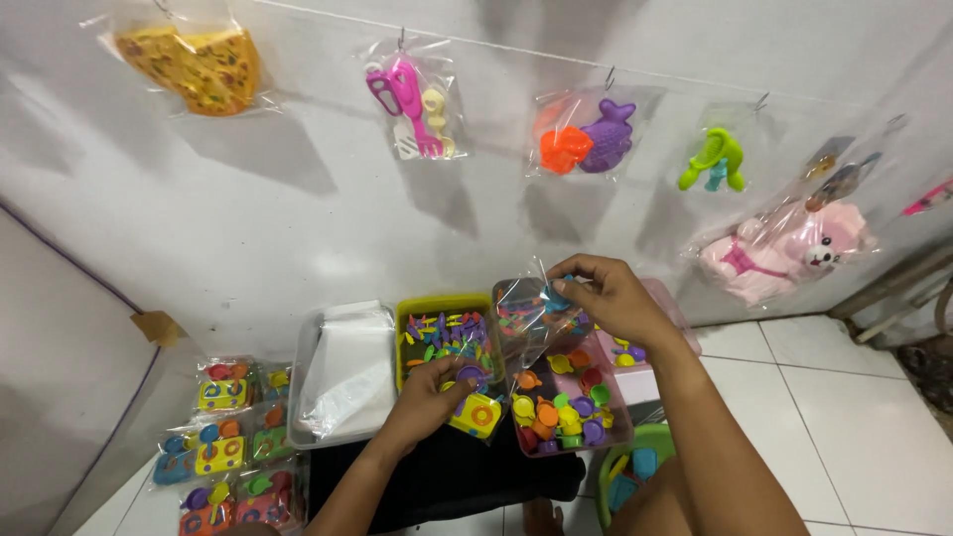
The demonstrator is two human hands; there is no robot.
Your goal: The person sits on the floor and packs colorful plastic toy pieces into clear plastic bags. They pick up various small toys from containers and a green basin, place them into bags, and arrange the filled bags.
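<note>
A view from above of a person seated on a white tiled floor, packing small plastic toys against a white wall.

At far left, finished clear packets of colourful toy sets lie on the floor in a loose group. Just right of them sits a clear tray holding a stack of empty plastic bags. Next comes a green bin filled with tiny multicoloured utensils.

The left hand is low in the middle, its fingers curled and pinching a clear bag near its bottom, where a yellow toy stove with orange rings already sits inside. The bag rises diagonally to the right hand, whose thumb and fingertips pinch together at the bag's open mouth, seemingly on a small blue piece; exactly what they grip is too small to tell.

Below the bag, a pink bin holds little round plates and cups in many colours. A green basket is near the right forearm.

To fill it well, the left hand should probably keep the bag taut and upright so the mouth stays wide and pieces slide down beside the stove.

Bagged toys hang on the wall above.
</note>
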